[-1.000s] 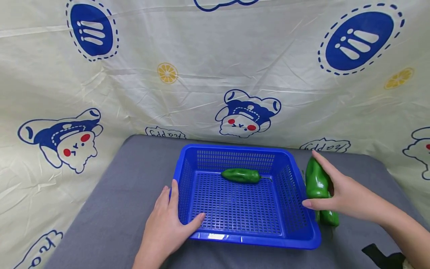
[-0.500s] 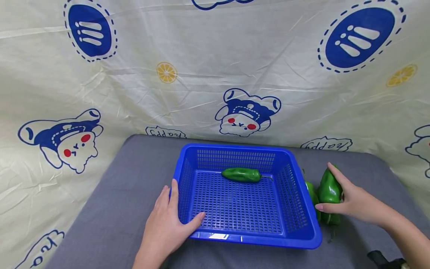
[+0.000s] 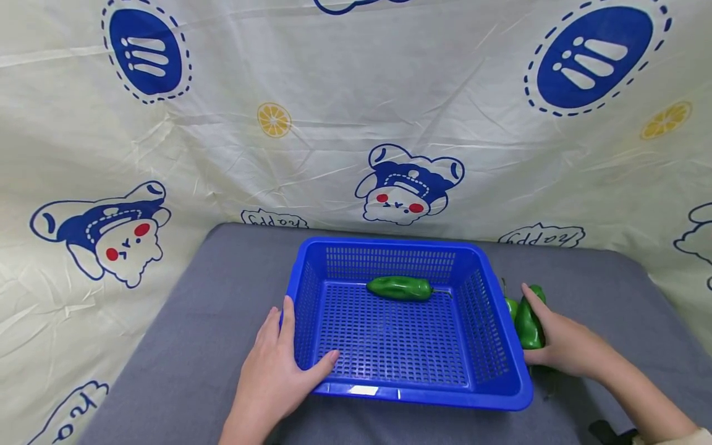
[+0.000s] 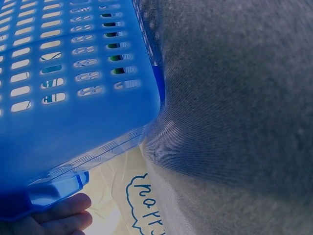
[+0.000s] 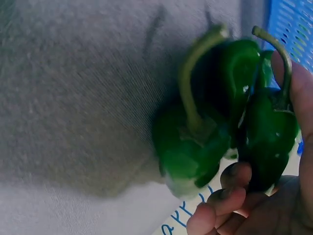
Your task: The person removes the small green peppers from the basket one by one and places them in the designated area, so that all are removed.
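Across the table (image 3: 222, 296): a blue basket (image 3: 439, 397) with perforated walls and floor, both hands at its sides; behind it hangs a printed cloth (image 3: 311, 173).
Basket pepper (image 3: 399, 288): one green pepper lying on its side near the far wall, stem toward the right.
Left hand (image 3: 280, 364): rests at the basket's near left corner, fingers extended along the outside of the rim, thumb reaching over the near edge; how hard it presses cannot be told.
Right hand (image 3: 567, 340): just outside the basket's right wall, thumb on the near side and fingers on the far side, gripping a pepper between them.
Held pepper (image 3: 528, 324): dark green, beside the right wall; whether it bears on the table or hangs a little above cannot be told.
Other peppers: in the right wrist view a long-stemmed pepper (image 5: 183, 147), partly blurred, and a back pepper (image 5: 237, 71) crowd close about the held one.
Step in hand: judged from the grip, getting hold of one pepper from the group outside the basket while the left hand steadies the basket.
Next move calls for: a secure hold on that smooth skin, and parting it from its neighbours without dragging them; to bring it inside, it would need lifting above the right rim.
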`<state>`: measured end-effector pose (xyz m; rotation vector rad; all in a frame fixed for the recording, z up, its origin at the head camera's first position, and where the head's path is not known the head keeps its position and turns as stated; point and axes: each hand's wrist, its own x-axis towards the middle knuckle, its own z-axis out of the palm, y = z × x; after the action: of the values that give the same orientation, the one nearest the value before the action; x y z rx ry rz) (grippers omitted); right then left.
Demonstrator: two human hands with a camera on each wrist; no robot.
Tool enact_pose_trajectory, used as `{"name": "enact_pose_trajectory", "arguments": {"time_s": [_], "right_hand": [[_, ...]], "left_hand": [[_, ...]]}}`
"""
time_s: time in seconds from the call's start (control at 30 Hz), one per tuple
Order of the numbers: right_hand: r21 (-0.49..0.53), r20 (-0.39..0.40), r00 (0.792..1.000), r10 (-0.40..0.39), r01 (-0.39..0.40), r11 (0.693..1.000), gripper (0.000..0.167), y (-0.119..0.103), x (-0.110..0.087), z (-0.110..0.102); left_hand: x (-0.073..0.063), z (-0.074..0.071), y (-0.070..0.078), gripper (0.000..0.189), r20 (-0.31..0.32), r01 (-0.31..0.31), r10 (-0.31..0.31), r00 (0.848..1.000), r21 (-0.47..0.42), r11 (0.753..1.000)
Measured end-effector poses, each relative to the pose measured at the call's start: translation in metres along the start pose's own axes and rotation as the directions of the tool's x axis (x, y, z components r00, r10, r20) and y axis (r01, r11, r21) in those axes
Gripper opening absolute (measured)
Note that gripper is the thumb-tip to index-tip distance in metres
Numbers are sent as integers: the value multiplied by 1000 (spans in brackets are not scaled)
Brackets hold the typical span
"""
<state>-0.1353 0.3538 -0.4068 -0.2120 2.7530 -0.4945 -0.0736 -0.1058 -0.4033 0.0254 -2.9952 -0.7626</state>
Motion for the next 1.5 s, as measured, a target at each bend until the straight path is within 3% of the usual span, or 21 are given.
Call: {"name": "enact_pose_trajectory", "arguments": {"time_s": [0.37, 0.63, 1.13, 1.3, 1.5], "right_hand": [[-54, 9, 999, 52, -51, 997, 141, -2, 1, 2], [-34, 81, 993, 91, -89, 995, 136, 11, -4, -3], [-158, 42, 994, 101, -93, 983, 131, 17, -15, -10], [-148, -25, 991, 133, -135, 980, 129, 4, -18, -29], [-74, -186, 975, 120, -136, 988, 112, -33, -19, -55]], "left_hand": [[1, 2, 0, 114, 10, 4, -4, 1000, -5, 1000], [1, 1, 2, 115, 27, 12, -12, 1000, -4, 1000], [1, 1, 1, 113, 21, -2, 2, 1000, -11, 1000], [1, 0, 1, 113, 16, 0, 0, 1000, -11, 1000], [1, -1, 0, 113, 16, 4, -3, 1000, -11, 1000]]}}
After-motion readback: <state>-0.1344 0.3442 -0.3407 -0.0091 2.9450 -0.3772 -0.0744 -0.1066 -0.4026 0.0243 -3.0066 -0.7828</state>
